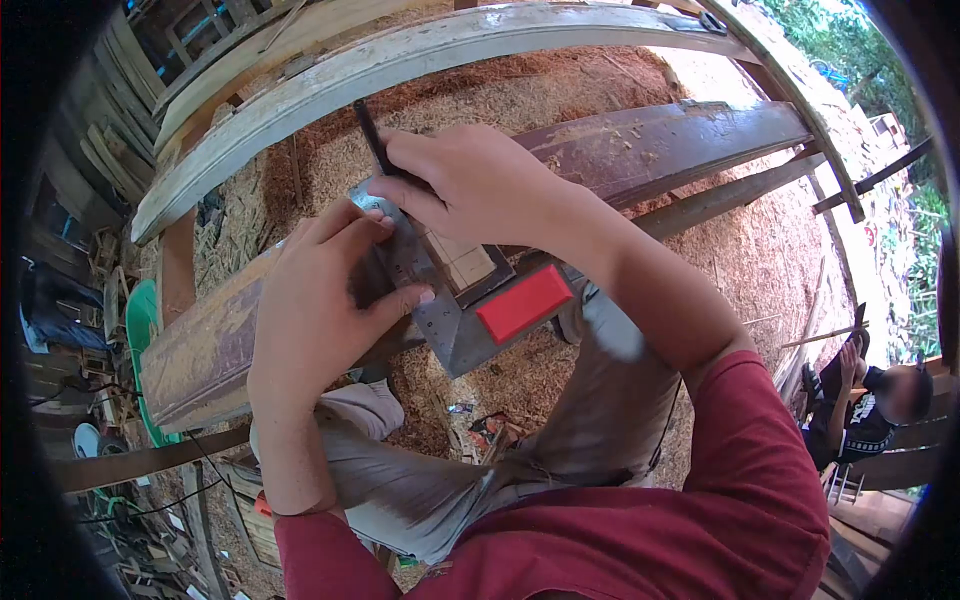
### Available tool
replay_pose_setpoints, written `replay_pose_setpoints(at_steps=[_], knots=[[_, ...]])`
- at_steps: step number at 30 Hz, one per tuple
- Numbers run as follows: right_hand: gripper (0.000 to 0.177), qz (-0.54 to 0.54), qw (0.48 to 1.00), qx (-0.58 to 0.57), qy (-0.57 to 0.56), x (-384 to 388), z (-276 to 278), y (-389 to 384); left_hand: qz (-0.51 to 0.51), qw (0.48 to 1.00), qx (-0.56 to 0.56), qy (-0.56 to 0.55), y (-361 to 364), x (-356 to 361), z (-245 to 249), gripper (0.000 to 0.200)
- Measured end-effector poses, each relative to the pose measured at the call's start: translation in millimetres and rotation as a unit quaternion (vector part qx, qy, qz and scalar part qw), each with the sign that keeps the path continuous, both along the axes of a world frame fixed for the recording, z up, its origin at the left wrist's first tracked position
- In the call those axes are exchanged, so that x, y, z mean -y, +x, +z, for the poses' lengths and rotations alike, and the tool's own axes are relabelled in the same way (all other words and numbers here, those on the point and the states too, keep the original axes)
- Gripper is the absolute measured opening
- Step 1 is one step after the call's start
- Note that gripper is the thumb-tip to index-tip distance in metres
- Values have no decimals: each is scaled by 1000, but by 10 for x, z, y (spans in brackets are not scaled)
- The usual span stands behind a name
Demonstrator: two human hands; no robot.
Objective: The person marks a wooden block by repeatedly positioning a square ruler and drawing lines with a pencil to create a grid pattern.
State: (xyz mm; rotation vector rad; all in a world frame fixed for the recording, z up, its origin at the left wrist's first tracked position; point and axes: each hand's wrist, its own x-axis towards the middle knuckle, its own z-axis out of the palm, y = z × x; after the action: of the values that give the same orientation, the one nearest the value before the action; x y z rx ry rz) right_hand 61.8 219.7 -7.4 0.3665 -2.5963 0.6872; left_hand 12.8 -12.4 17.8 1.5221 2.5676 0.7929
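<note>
My left hand (322, 290) is closed on the metal blade of a red-handled square (525, 304), thumb on top and fingers curled at its far edge. The blade lies against a small wood block (466, 266) with pencil lines on its pale face and dark edges. My right hand (478, 185) pinches a dark, slim marking pencil (370, 134), its upper end pointing away from me. Its tip is hidden behind my fingers, near the far end of the blade. Both hands are over a long brown board (215, 345), just above my knees.
Another brown board (670, 150) stretches to the right, sprinkled with shavings. Beyond it runs a long pale timber (400, 62). Wood shavings (740, 255) cover the ground. A green plastic chair (143, 330) stands at left. Another person (868, 405) sits at far right.
</note>
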Motion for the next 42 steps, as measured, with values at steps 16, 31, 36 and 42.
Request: replay_pose_setpoints(at_steps=[16, 31, 36, 42], knots=[[36, 13, 1000, 8, 13, 25, 3, 67, -5, 1000, -15, 14, -22, 7, -56, 59], [36, 52, 997, 5, 55, 8, 20, 263, -3, 999, -16, 28, -2, 18, -53, 54], [35, 75, 995, -34, 56, 37, 45, 363, -5, 1000, -1, 17, 3, 13, -28, 52], [39, 99, 993, 8, 63, 26, 97, 472, -9, 999, -29, 40, -7, 14, -79, 56]])
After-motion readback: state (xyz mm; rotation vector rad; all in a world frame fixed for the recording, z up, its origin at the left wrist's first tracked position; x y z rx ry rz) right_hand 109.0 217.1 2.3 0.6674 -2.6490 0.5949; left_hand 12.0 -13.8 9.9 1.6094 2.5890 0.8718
